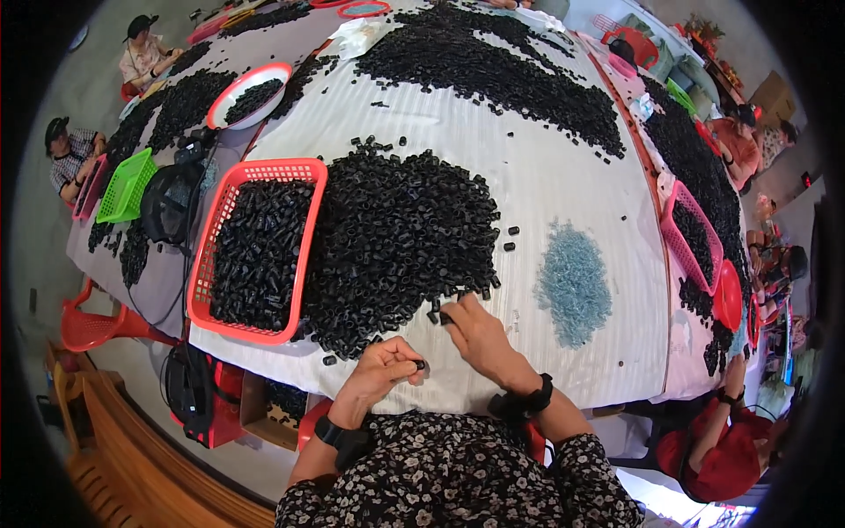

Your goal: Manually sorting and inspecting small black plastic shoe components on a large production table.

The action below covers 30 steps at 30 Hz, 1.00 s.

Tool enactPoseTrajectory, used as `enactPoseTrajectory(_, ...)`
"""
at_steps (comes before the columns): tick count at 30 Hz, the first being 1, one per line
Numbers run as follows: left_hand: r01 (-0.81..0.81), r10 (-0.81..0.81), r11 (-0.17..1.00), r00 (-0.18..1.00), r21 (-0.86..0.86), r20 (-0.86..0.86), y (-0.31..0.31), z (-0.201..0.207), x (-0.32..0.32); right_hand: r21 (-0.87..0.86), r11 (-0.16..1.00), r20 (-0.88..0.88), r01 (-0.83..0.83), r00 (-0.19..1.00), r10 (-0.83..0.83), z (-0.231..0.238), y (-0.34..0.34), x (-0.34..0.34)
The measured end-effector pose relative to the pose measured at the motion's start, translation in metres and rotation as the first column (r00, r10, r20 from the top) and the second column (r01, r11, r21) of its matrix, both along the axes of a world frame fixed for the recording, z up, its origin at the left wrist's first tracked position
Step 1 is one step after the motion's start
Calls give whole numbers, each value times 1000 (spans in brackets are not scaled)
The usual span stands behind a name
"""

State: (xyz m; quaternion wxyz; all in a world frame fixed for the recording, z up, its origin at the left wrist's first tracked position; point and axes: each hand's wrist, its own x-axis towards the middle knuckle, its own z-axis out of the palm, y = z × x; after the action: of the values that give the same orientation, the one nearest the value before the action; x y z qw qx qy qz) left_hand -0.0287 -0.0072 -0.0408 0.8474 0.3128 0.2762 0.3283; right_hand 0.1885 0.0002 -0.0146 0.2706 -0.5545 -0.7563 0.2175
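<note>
- Left hand (pixel 380 365) curled near the tabletop's near edge, grip closed around a small black ring piece (pixel 420 363) pinched at the fingertips, just off the lower edge of the big black heap.
- Right hand (pixel 480 339) lying flat-ish on the white striped tabletop (pixel 563 176), fingers stretched toward the heap's lower right corner; grip partly closed, fingertips touching a loose black piece (pixel 445 319). Cannot tell whether that piece is truly held or only touched.
- Dark bands on both wrists; floral sleeves coming in from the lower edge.
- Large heap of small black ring pieces (pixel 396 238) spread across the middle of the tabletop, directly ahead of both hands, its left side touching a red basket.
- Red plastic basket (pixel 264 169) left of the heap, filled with the same black pieces.
- Small pile of pale blue bits (pixel 574 283) right of the heap, apart from it, near the right hand.
- Second, longer spread of black pieces (pixel 493 70) farther back on the tabletop.
- White bowl with a red rim (pixel 236 91) at far left, holding black pieces; green basket (pixel 128 183) beyond it.
- Pink basket (pixel 678 207) at the right edge, black pieces inside.
- Other people seated around the tabletop: two at far left, several at right, one in red at lower right.
</note>
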Motion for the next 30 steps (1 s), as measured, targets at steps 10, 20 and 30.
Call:
enactPoseTrajectory(10, -5, 5, 1000, 1000, 1, -18, -4, -2, -2, -91, 987, 61, 133, 990, -128, 17, -9, 14)
enactPoseTrajectory(20, -4, 4, 1000, 1000, 17, 29, -4, -3, -1, 30, 988, -43, 150, 988, -149, 9, -14, 15)
enactPoseTrajectory(30, -3, 4, 1000, 1000, -2, 26, -3, -4, -1, 12, 1000, -11, -22, 1000, 22, 6, -16, 1)
